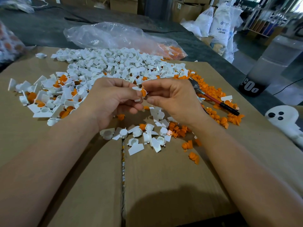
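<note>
My left hand [113,99] holds a small white plastic part [137,89] between thumb and fingers, just above the cardboard. My right hand [172,99] pinches a small orange plastic piece [143,92] against that white part. The two hands meet at the fingertips in the middle of the view. A big heap of white parts [106,66] lies behind them. Joined white and orange pieces [49,99] are piled to the left. Loose orange pieces [213,95] are scattered on the right.
The work surface is a flattened cardboard box [164,177] with a centre seam. A red-handled tool [213,99] lies among the orange pieces. A clear plastic bag [114,35] lies behind the heap. White sacks [219,25] stand at the back right.
</note>
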